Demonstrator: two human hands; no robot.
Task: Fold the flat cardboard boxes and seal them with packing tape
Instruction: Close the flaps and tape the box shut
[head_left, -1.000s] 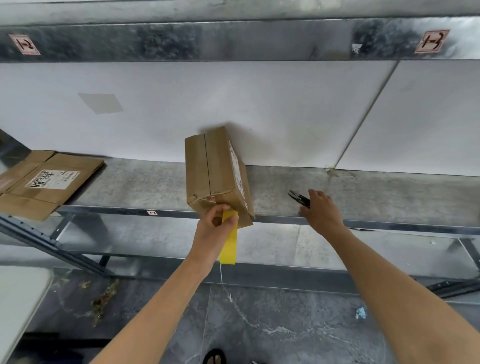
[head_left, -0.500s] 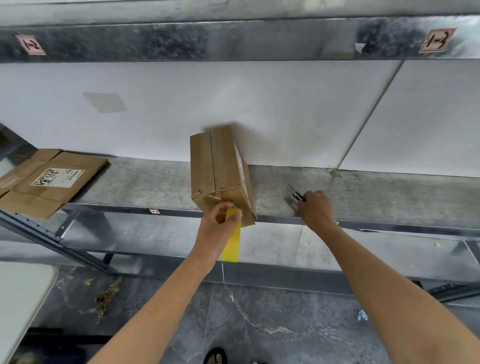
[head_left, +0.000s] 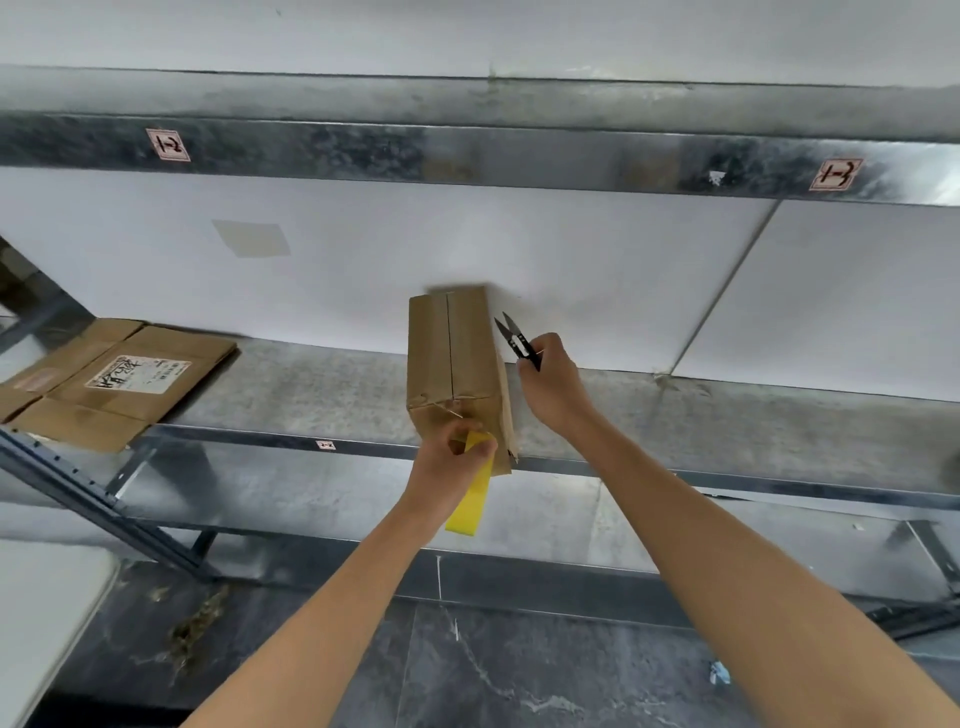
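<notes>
- Right hand (head_left: 553, 387) has lifted the snips (head_left: 517, 340) off the shelf (head_left: 311, 384) and pinches them beside the box (head_left: 452, 353).
- Left hand (head_left: 447, 462) pinches yellow tape (head_left: 470, 499) against the box, at the shelf edge.
- Tape cut likely next.

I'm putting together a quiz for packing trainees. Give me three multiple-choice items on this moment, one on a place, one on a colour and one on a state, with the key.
1. Where do the flat cardboard boxes lie?
A) on the shelf, left of the standing box
B) on the floor
C) on top of the standing box

2. What colour is the tape strip that the left hand pinches?
A) clear
B) yellow
C) brown

3. What is the right hand doing?
A) resting flat on the shelf
B) holding black snips
C) hanging empty

Key: 1 A, they lie on the shelf at the left. 2 B, the strip hangs bright yellow. 3 B, the fingers curl round the snips beside the box.
</notes>
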